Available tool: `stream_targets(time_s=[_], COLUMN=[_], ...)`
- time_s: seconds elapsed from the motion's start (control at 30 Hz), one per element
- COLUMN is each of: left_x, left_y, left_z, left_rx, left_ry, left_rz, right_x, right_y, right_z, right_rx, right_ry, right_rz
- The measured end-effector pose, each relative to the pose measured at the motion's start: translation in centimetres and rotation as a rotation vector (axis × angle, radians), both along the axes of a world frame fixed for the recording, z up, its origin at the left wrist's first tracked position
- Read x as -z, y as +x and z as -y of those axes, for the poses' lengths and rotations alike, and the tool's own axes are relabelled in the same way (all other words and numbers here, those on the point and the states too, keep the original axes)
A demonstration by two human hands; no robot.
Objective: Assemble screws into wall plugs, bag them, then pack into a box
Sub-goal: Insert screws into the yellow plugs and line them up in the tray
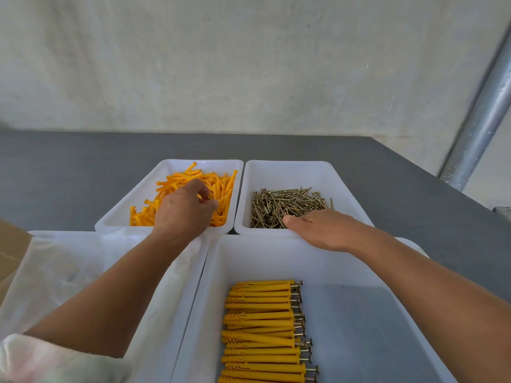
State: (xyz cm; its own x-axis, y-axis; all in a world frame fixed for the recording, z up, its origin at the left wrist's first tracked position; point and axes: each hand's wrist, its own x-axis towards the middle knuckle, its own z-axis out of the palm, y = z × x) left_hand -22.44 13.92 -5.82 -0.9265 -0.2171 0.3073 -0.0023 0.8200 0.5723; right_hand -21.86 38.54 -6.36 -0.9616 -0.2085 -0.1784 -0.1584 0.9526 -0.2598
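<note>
A pale, rough plaster wall stands behind a dark grey desk point(69, 175), with a dull metal pipe point(481, 117) slanting up at the right.

At the far side of the desk, a white plastic tray of loose orange plastic wall plugs point(221, 186) sits just beside a white plastic tray of tangled brass-coloured screws point(279, 203). Nearer the person, a large white plastic bin point(359, 313) holds a neat row of yellow-orange plugs with screws already fitted point(262, 327). To its left is another white bin of clear plastic bags point(63, 275), and a brown cardboard box point(11, 244) shows at the left edge.

The left hand point(184, 211) is in the plug tray, fingers curled with their tips down among the plugs; whether one is pinched cannot be told. The right hand point(323, 230) lies over the near rim of the screw tray with its thumb at the pile's edge. Its other fingers are hidden, so its hold cannot be told either.

The main risk is in the screw pile. The screws are interlocked, so lifting one may drag up a clump that drops onto the desk or among the finished pieces. Their points could also prick a fingertip. The plugs overlap as well, so two could come up together. A wrist pressing on the near rim might tip the light screw tray.

No brand, label or readable writing appears; the plugs show only moulded slots.
</note>
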Motion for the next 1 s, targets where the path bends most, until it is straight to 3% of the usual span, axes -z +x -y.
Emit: stream_targets(time_s=[0.27,0.53,0.7,1.0], left_x=[-0.3,-1.5,-2.2,-2.2], left_y=[0.0,0.5,1.2,2.5], left_z=[-0.2,-0.2,-1.1,-2.5], left_rx=[0.016,0.048,0.13,0.271], left_ry=[0.187,0.536,0.813,0.859], left_rz=[-0.151,-0.343,-0.172,0.153], right_x=[-0.5,-1.0,-1.6,-1.8], right_y=[0.0,0.0,0.0,0.1], right_z=[-0.6,-0.2,0.1,0.8], right_rx=[-0.014,0.037,0.066,0.058], right_ry=[-0.156,-0.396,-0.569,-1.029], right_rz=[-0.081,-0.25,-0.299,-0.249])
